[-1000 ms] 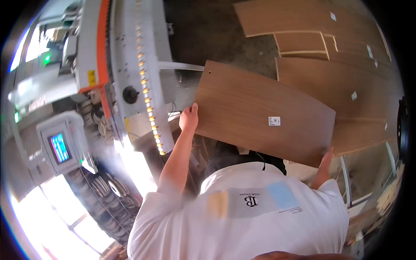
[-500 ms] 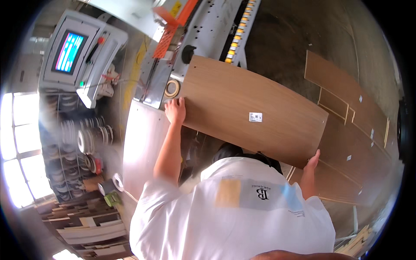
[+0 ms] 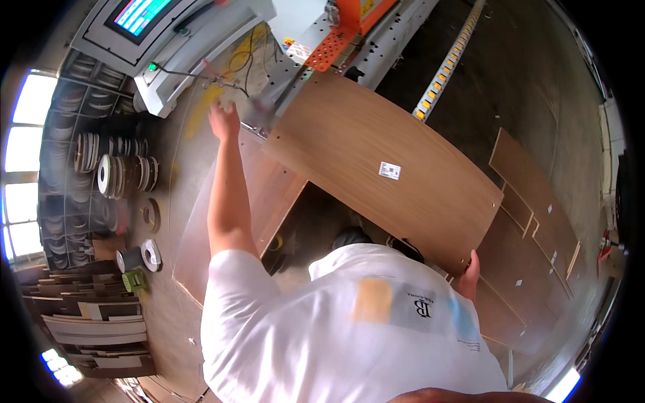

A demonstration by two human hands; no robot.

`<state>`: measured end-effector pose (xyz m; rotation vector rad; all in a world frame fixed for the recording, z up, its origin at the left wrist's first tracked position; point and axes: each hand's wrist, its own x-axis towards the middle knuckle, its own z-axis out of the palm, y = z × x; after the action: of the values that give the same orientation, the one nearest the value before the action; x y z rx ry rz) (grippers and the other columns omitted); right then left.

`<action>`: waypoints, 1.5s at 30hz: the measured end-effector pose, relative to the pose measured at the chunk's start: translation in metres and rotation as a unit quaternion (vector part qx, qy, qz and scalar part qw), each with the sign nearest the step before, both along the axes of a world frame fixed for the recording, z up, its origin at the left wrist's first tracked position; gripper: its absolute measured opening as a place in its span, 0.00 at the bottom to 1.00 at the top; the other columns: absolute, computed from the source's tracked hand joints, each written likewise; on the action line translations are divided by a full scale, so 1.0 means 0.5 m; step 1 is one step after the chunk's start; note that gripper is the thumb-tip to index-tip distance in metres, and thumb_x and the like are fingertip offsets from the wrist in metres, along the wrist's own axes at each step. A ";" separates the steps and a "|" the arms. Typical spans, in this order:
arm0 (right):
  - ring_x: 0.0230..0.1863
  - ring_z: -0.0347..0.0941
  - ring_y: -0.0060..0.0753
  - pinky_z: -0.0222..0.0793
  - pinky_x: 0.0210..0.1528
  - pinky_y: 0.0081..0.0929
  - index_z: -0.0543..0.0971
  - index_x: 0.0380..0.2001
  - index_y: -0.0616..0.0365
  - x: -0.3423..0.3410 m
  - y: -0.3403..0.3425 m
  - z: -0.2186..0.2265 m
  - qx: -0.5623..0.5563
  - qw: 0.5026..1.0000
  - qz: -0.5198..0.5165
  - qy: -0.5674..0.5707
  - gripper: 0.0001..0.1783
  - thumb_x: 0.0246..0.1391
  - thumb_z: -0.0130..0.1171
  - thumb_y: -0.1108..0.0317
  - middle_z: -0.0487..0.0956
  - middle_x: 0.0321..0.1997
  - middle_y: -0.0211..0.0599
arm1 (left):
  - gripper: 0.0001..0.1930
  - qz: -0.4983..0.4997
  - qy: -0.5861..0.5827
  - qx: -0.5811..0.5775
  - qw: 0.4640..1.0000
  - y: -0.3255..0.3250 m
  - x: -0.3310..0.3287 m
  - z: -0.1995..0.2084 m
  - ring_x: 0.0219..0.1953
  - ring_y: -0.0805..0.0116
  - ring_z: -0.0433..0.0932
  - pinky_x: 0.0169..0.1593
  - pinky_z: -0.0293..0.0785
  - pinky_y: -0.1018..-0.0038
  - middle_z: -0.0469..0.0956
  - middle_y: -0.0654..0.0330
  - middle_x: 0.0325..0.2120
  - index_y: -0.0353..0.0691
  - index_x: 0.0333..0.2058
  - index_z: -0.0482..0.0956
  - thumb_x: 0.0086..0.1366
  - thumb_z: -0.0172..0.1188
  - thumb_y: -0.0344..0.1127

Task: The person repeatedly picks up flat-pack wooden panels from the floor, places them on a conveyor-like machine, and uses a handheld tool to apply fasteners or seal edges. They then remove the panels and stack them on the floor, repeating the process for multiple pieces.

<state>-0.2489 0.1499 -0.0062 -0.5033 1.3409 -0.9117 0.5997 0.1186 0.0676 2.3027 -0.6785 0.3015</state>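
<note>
A brown wood-grain panel (image 3: 383, 134) with a white label (image 3: 389, 170) and small holes near its corners lies slantwise in front of me. Its far left end rests on the machine bed (image 3: 282, 80). My right hand (image 3: 470, 272) grips the panel's near right corner, its fingers partly hidden by the board. Off the panel, my left hand (image 3: 224, 121) is raised at the left with fingers apart and nothing in them. Just beyond it hangs a thin reddish tool (image 3: 216, 77) on a dark cord, too small to name. A blurred dark shape is beside the bed.
A control console (image 3: 161, 74) with a lit screen stands at far left, near an orange perforated guard (image 3: 328, 50). A roller rail (image 3: 447, 67) runs away ahead. More brown panels (image 3: 517, 262) are stacked at right; another panel (image 3: 269, 185) lies at left. Edge-band rolls (image 3: 121, 174) fill racks.
My left hand has let go of the panel's left end and moved left and away from me. My right hand still holds its corner. My view has shifted; the tape roll no longer shows.
</note>
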 end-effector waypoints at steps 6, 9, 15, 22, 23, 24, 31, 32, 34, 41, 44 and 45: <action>0.64 0.68 0.37 0.64 0.65 0.37 0.70 0.62 0.61 -0.009 -0.002 0.028 0.075 0.995 -0.003 0.061 0.32 0.69 0.45 0.46 0.74 0.63 0.37 | 0.25 -0.013 0.040 0.075 0.996 -0.061 0.147 0.000 0.53 0.48 0.78 0.53 0.73 0.56 0.80 0.49 0.50 0.41 0.52 0.78 0.60 0.64 0.49; 0.69 0.64 0.38 0.60 0.69 0.39 0.67 0.66 0.60 0.004 -0.004 0.066 0.095 0.993 0.002 0.076 0.36 0.67 0.47 0.42 0.71 0.67 0.40 | 0.21 -0.012 0.067 0.051 0.996 -0.072 0.142 0.001 0.48 0.44 0.80 0.49 0.74 0.54 0.82 0.48 0.45 0.44 0.47 0.80 0.62 0.62 0.52; 0.65 0.68 0.39 0.64 0.66 0.37 0.67 0.65 0.62 -0.013 -0.027 0.055 0.132 0.989 0.040 0.061 0.37 0.67 0.50 0.42 0.71 0.66 0.42 | 0.07 -0.084 -0.134 -0.203 0.966 0.072 0.221 0.061 0.39 0.65 0.78 0.44 0.73 0.71 0.81 0.59 0.36 0.39 0.36 0.78 0.68 0.62 0.37; 0.55 0.76 0.35 0.71 0.58 0.33 0.73 0.58 0.63 -0.006 -0.033 0.042 0.108 0.992 0.013 0.066 0.29 0.66 0.54 0.49 0.78 0.55 0.38 | 0.09 -0.248 0.102 -0.223 0.937 0.251 0.044 0.289 0.34 0.70 0.80 0.32 0.71 0.75 0.82 0.57 0.37 0.44 0.51 0.68 0.76 0.50 0.35; 0.53 0.76 0.34 0.72 0.56 0.32 0.75 0.55 0.63 -0.010 -0.045 0.025 0.097 0.994 0.014 0.054 0.27 0.66 0.55 0.51 0.79 0.53 0.37 | 0.10 -0.265 0.090 -0.113 0.953 0.314 0.078 0.279 0.33 0.70 0.80 0.32 0.72 0.74 0.82 0.58 0.35 0.45 0.52 0.67 0.75 0.52 0.34; 0.51 0.76 0.32 0.72 0.54 0.31 0.76 0.52 0.63 -0.029 -0.047 0.008 0.072 0.993 0.032 0.088 0.24 0.66 0.56 0.52 0.79 0.50 0.37 | 0.12 -0.285 0.084 -0.003 0.955 0.331 0.070 0.291 0.33 0.71 0.80 0.32 0.72 0.73 0.81 0.59 0.34 0.46 0.53 0.65 0.74 0.53 0.34; 0.43 0.73 0.23 0.69 0.46 0.27 0.78 0.38 0.61 -0.027 -0.049 0.037 -0.008 0.955 0.147 0.259 0.15 0.60 0.64 0.59 0.79 0.40 0.32 | 0.28 -0.072 -0.007 0.541 0.838 0.524 -0.068 0.334 0.40 0.43 0.81 0.42 0.74 0.53 0.83 0.47 0.33 0.42 0.41 0.77 0.63 0.58 0.64; 0.42 0.72 0.22 0.69 0.46 0.26 0.78 0.38 0.61 -0.029 -0.048 0.026 -0.042 0.950 0.168 0.260 0.15 0.59 0.65 0.60 0.79 0.39 0.31 | 0.29 -0.073 0.008 0.557 0.827 0.565 -0.068 0.340 0.40 0.43 0.81 0.42 0.74 0.53 0.83 0.47 0.33 0.41 0.41 0.78 0.62 0.58 0.65; 0.42 0.72 0.22 0.68 0.46 0.26 0.78 0.39 0.62 -0.027 -0.041 0.028 -0.074 0.945 0.189 0.257 0.15 0.57 0.67 0.62 0.79 0.39 0.30 | 0.31 -0.073 0.033 0.566 0.820 0.616 -0.089 0.342 0.40 0.42 0.80 0.43 0.74 0.52 0.83 0.46 0.33 0.39 0.39 0.79 0.62 0.57 0.67; 0.41 0.73 0.22 0.68 0.47 0.25 0.78 0.42 0.62 0.008 -0.025 0.083 -0.107 0.930 0.219 0.275 0.18 0.54 0.70 0.63 0.79 0.38 0.28 | 0.32 -0.089 0.052 0.516 0.850 0.591 -0.143 0.276 0.40 0.42 0.80 0.43 0.73 0.53 0.82 0.45 0.33 0.38 0.38 0.79 0.63 0.55 0.67; 0.40 0.73 0.23 0.68 0.47 0.25 0.78 0.42 0.60 -0.002 -0.024 0.083 -0.096 0.915 0.224 0.320 0.19 0.54 0.71 0.60 0.79 0.39 0.28 | 0.33 -0.084 0.050 0.505 0.858 0.502 -0.191 0.199 0.43 0.41 0.80 0.44 0.74 0.52 0.82 0.43 0.35 0.37 0.38 0.78 0.64 0.54 0.68; 0.40 0.74 0.23 0.69 0.45 0.26 0.78 0.42 0.59 -0.017 -0.019 0.064 -0.105 0.912 0.224 0.328 0.19 0.54 0.70 0.57 0.79 0.39 0.28 | 0.34 -0.090 0.064 0.492 0.864 0.472 -0.201 0.169 0.43 0.41 0.80 0.45 0.74 0.52 0.82 0.41 0.36 0.36 0.39 0.78 0.64 0.53 0.68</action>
<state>-0.2576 0.1405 0.0256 -1.3130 1.6254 -0.5090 0.4993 0.3544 0.1523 3.1241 -1.1502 -0.3958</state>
